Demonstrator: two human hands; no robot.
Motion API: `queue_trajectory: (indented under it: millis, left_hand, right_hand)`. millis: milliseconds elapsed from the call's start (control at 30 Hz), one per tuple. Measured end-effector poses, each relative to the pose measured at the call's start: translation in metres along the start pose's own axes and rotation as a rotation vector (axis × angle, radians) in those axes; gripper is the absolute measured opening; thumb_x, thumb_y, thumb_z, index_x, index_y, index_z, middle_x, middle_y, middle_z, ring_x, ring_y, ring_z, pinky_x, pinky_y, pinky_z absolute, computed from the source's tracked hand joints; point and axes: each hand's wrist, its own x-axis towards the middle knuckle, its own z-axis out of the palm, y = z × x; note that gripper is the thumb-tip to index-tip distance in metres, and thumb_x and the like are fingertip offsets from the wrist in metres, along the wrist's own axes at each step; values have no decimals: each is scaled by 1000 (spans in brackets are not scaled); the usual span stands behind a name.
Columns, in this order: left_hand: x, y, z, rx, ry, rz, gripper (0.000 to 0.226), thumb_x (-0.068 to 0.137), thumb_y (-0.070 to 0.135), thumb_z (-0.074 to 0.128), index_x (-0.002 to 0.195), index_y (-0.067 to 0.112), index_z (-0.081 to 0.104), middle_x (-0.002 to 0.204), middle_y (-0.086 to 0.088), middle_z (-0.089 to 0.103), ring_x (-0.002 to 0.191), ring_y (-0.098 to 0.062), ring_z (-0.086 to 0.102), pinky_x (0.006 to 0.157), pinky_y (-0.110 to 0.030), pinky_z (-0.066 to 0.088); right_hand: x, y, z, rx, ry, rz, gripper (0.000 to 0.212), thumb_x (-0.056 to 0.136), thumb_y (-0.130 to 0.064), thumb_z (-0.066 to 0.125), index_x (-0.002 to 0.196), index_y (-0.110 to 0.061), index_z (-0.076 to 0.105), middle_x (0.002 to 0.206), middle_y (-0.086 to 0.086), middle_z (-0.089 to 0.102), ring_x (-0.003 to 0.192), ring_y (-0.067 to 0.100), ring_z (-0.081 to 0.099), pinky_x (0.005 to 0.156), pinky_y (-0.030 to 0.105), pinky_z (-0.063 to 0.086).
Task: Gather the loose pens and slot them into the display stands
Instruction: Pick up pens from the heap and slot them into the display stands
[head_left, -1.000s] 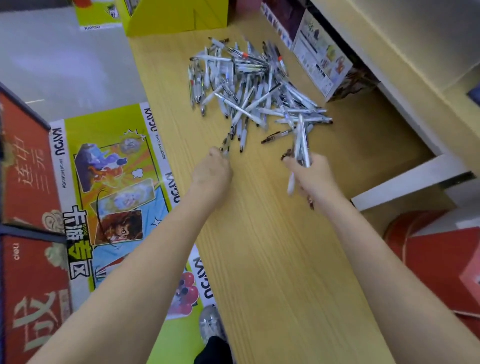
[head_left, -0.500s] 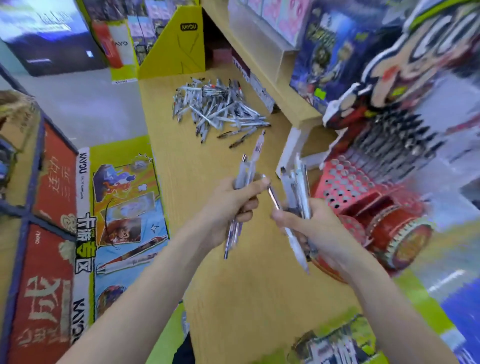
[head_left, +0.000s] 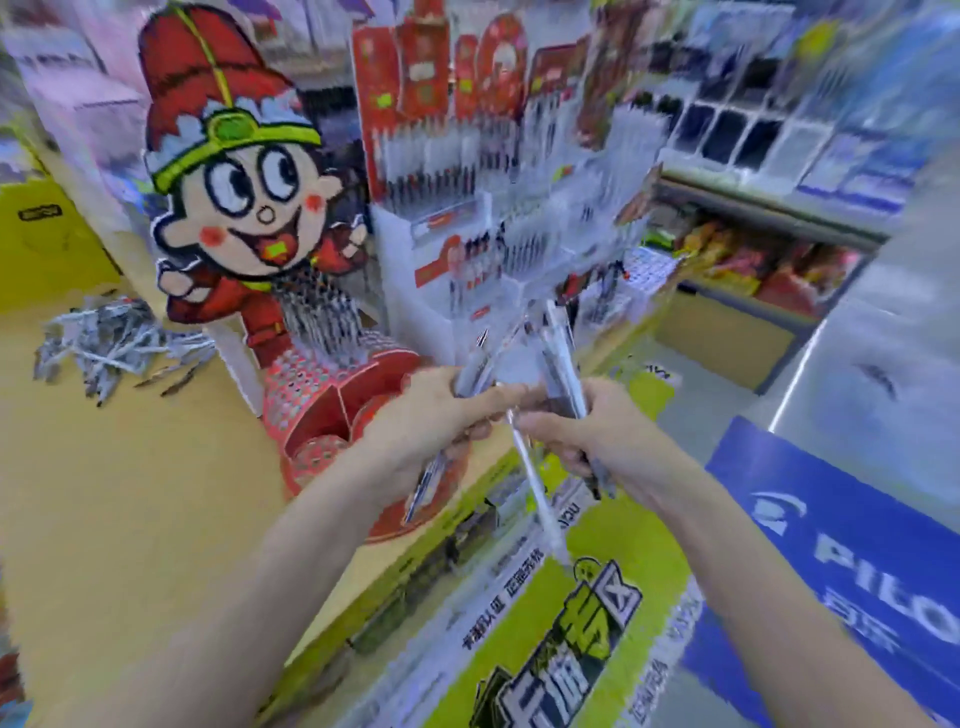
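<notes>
left hand (head_left: 431, 421) grips pens (head_left: 475, 371) | right hand (head_left: 597, 436) grips pens | loose pile (head_left: 114, 343) at tabletop (head_left: 130, 493) far-left edge

Bare counter (head_left: 130, 493) lies open at nine o'clock of the hands (head_left: 514, 421). The red display stand (head_left: 332, 400) sits close at ten o'clock, the cartoon cutout (head_left: 234, 182) rising behind it. Clear pen racks (head_left: 498, 244) block twelve o'clock. The loose pen pile (head_left: 114, 343) lies far left.
</notes>
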Motion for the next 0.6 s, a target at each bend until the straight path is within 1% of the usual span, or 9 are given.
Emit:
queue_trajectory:
  millis: [33,100,200,233,300,367,433,533,600]
  left_hand:
    - [12,4,11,8,-14,-1,25,86,19,64,65,15,51,40,10,40,33,-2,31,33,-14,20]
    - [39,8,31,22,-31,1,22,86,18,64,67,13,54,39,10,40,33,-2,32,33,-13,21]
    - [86,10,55,74,-44,-4,20,86,25,66,81,6,61,42,7,45,36,-6,33,35,-16,24]
    - [104,10,59,87,-28,-7,26,86,28,64,86,2,62,43,6,47,37,-8,33,36,-16,24]
    - [147,8,63,120,20,5,34,88,29,61,91,-5,61,47,1,49,39,-12,32,36,-17,25]
    - [191,9,67,192,77,33,30,90,25,60,83,-4,58,44,0,48,33,-9,33,34,-16,25]
    - [233,12,74,261,130,49,29,91,22,59,69,5,51,46,0,51,30,-4,35,34,-15,27]
    - [283,19,95,369,174,71,34,90,25,61,61,17,45,55,-8,51,44,-14,45,46,-23,32]
    - [314,28,109,448,182,77,35,90,27,62,60,21,44,54,-4,51,51,-18,46,51,-27,32]
  right_hand:
    - [0,2,-14,3,5,0,12,79,-10,69,76,-7,57,46,4,32,38,13,23,36,17,20]
    - [5,5,-42,-16,1,10,16,83,-8,67,72,-10,56,49,7,39,37,12,26,37,19,21]
    - [26,11,-86,-91,-3,38,18,83,-15,69,78,-2,57,58,15,45,38,12,32,38,22,25]
    - [38,14,-102,-97,14,51,19,83,-15,69,80,-1,57,57,15,46,38,13,32,38,22,25]
    - [63,20,-140,-105,89,89,18,84,-15,68,80,-4,55,47,4,45,37,12,33,38,22,27]
    - [91,26,-181,-82,212,115,18,86,-13,66,79,-4,51,42,-2,44,35,11,34,37,21,27]
    - [119,30,-224,-2,343,110,19,87,-7,63,75,-5,49,44,1,44,34,10,34,35,21,25]
    - [154,31,-281,151,473,68,23,87,0,60,73,-8,44,44,0,40,34,9,31,33,19,22]
    - [177,32,-317,192,522,11,25,88,-2,59,71,-8,43,44,-1,41,34,8,31,32,19,23]
